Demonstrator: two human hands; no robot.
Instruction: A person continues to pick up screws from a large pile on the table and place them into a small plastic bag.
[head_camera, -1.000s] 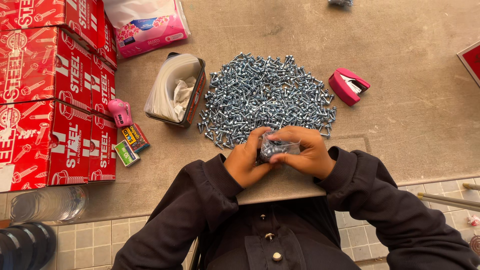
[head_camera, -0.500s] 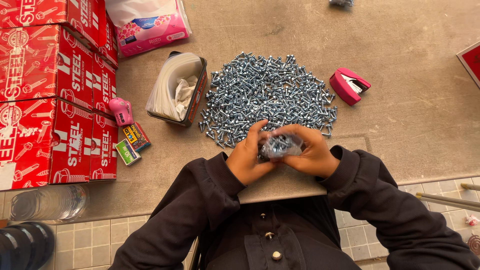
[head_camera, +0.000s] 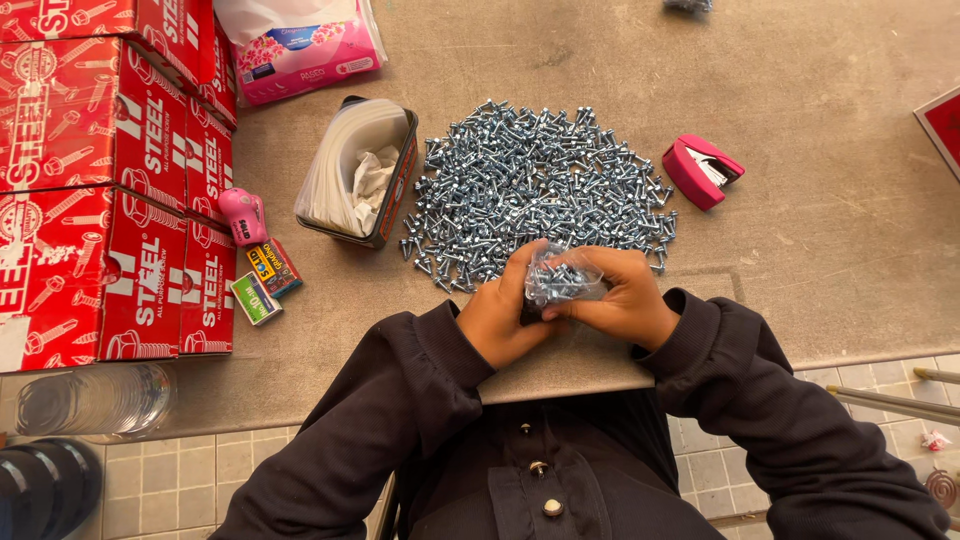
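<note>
**One small bag of screws in hand, a large heap left loose**

Both hands meet at the near edge of the tabletop (head_camera: 820, 230). The left hand (head_camera: 505, 320) and the right hand (head_camera: 625, 300) are each clenched on a small clear plastic bag (head_camera: 562, 280) that holds a cluster of silver screws; the fingers pinch it from either side, just above a flat grey board (head_camera: 570, 365) lying in front of the person.

Just beyond the bag spreads a wide pile of loose screws (head_camera: 540, 185), which looks barely reduced, so by the look of it most of the bagging is still to do. No filled bags are clearly visible set aside.

Left of the pile stands an open dark box (head_camera: 400, 190) stuffed with white plastic bags. Further left are stacked red cartons (head_camera: 100, 200), and right of the pile lies a pink stapler (head_camera: 703, 170).
</note>
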